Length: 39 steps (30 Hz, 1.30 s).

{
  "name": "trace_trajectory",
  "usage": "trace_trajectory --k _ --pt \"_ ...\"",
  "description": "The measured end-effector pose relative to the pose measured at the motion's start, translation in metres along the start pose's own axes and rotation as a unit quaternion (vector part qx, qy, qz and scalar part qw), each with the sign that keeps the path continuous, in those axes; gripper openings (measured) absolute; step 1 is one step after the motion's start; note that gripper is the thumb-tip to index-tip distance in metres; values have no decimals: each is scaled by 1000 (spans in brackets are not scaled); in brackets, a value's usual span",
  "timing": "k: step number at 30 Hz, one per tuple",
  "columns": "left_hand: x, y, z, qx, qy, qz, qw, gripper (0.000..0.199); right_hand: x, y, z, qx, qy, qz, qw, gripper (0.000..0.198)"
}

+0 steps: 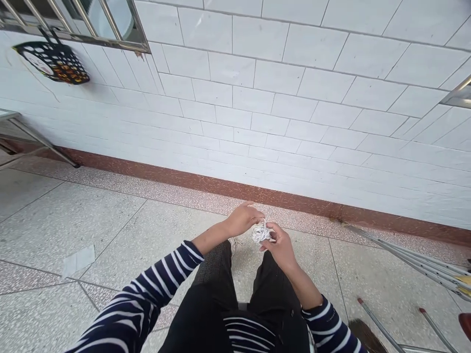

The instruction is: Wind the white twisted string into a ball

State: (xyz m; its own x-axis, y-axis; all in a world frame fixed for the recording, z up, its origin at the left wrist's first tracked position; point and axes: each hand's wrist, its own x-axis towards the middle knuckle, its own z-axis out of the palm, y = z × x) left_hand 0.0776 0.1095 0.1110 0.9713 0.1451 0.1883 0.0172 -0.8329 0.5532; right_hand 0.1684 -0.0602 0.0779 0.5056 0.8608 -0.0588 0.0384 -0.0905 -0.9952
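A small ball of white string (261,233) is between my hands, above my lap. My right hand (282,247) grips the ball from its right side, with thumb and fingers curled round it. At the ball's upper left, my left hand (243,219) pinches a strand of the string, its fingertips close to the top of the ball. More loose pale string (235,242) shows below my left wrist, near my knee; part of it is hidden behind my leg.
A white tiled wall (257,127) with a red-brown skirting rises ahead. A black patterned bag (53,61) hangs from the window bars at upper left. A metal-framed table (40,139) stands left. A pale sheet (78,261) lies on the floor. Metal poles (408,257) lean at right.
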Motion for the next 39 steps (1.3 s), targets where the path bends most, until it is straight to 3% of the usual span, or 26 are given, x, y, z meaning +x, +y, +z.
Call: trace_trajectory --k 5,10,13,16,19,21,25,29,33,36,39 --pt "-19 5 46 -92 -2 -95 991 32 7 -19 -17 40 59 8 997 32" --pt "-51 26 76 -66 -34 -96 993 33 29 3 -38 -29 154 25 987 32" --pt "-61 29 73 21 -57 -68 996 26 24 29 -33 -69 115 30 991 24" --pt "-62 21 60 91 -74 -23 993 23 6 47 -18 -68 11 51 996 25" --pt "-58 9 47 124 -85 27 988 26 -11 51 -7 -33 -82 100 991 31" --pt "-56 2 44 102 -69 26 992 28 -19 44 -5 5 -112 124 986 31" --pt "-56 -2 60 -24 -5 -54 998 26 -25 21 -11 67 -100 132 984 28" --pt "-71 14 99 -147 -28 -139 979 30 -18 16 -26 63 22 124 990 34" --pt "-94 36 120 -125 -51 -142 981 28 -11 37 -36 -23 123 129 984 29" --pt "-104 42 109 -37 -33 -82 995 23 -22 54 -27 -77 88 127 985 24" --pt "-105 40 92 40 -2 -38 998 24 -43 63 -7 -66 -27 138 988 22"
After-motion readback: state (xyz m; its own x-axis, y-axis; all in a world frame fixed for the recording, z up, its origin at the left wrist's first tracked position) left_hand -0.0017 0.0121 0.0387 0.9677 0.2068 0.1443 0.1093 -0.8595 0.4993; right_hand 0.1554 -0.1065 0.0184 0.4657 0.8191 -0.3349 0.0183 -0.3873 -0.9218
